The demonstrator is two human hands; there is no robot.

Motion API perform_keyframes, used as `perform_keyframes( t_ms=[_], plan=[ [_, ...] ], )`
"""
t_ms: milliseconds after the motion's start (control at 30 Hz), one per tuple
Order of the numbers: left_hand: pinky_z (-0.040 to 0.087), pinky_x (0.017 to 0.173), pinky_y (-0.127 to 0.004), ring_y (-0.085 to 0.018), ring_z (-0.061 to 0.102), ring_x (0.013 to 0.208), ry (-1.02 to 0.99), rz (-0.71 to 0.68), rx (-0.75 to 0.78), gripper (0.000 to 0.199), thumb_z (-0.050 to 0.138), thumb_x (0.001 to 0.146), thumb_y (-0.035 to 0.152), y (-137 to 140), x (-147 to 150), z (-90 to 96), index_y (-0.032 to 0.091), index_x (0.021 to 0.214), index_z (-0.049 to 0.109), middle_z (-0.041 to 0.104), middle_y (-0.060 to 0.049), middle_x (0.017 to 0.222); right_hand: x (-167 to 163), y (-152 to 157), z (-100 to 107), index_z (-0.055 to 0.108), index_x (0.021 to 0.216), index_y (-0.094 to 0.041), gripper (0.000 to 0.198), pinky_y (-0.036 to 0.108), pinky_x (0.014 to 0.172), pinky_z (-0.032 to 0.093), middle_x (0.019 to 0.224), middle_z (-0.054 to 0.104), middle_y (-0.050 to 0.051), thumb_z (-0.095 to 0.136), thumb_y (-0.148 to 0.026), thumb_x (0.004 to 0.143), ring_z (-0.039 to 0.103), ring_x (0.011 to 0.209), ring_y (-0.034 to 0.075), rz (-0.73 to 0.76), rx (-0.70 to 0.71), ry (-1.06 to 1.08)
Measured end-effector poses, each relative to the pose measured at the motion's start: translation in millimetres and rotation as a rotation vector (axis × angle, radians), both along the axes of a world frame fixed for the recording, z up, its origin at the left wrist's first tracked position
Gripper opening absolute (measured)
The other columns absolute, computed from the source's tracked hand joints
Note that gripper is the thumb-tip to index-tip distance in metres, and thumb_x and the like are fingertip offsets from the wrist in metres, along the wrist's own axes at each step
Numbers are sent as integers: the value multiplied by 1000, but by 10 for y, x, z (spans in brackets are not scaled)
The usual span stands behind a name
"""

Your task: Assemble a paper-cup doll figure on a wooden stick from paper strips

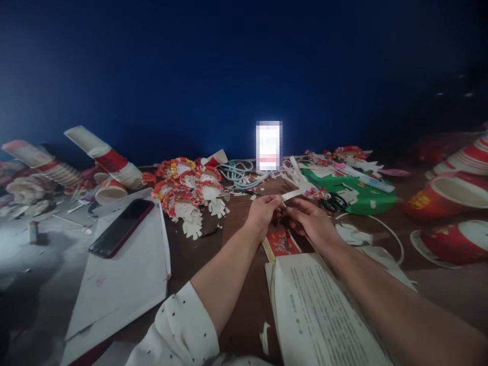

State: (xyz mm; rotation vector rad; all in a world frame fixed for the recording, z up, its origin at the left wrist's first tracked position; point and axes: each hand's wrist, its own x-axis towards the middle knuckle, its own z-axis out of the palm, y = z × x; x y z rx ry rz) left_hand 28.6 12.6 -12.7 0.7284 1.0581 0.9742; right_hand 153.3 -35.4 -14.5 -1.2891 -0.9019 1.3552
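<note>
A white paper strip (293, 194) is between my two hands, above the brown table. My left hand (264, 214) pinches its near end with thumb and fingers. Close beside it, my right hand (310, 217) is closed with its fingertips at the same end of the strip; its exact grip is partly hidden. Beneath the hands lies a red patterned paper (282, 244) with a yellow edge. A printed booklet (316, 305) rests nearer to me, under my right forearm. Black-handled scissors (336, 202) sit to the right of my right hand.
Left are a phone (122, 229) on white sheets (118, 284), stacked paper cups (110, 160) and red decorated paper crafts (190, 185). Behind stand a glowing blurred screen (269, 146) and a pale blue cable (238, 172). Green paper (375, 203) and red cups (453, 241) lie right.
</note>
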Motion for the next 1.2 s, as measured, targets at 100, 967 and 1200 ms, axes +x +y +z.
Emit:
perform_keyframes(
  t_ms=[100,967,1200],
  plan=[
    [39,47,-17,-5,48,43,18,-27,12,20,75,79,20,7,-1,-6,12,65,63,55,3,51,-1,-9,-11,64,95,-20,40,18,36,23,66,61,-4,78,-39,63,46,46,7,2,-5,-16],
    [21,44,-19,-3,34,40,-11,-136,-11,23,81,73,31,-19,-20,-1,10,79,74,52,4,46,3,-39,16,66,76,-20,38,23,37,28,48,53,-4,74,-57,73,40,38,9,-32,-4,-265],
    [19,44,-20,-3,34,40,-6,-143,6,29,84,70,35,-18,-15,-16,9,81,75,50,4,45,17,-47,-8,65,74,-21,34,24,39,30,51,53,-3,72,-55,76,43,42,10,-27,22,-265]
  ],
)
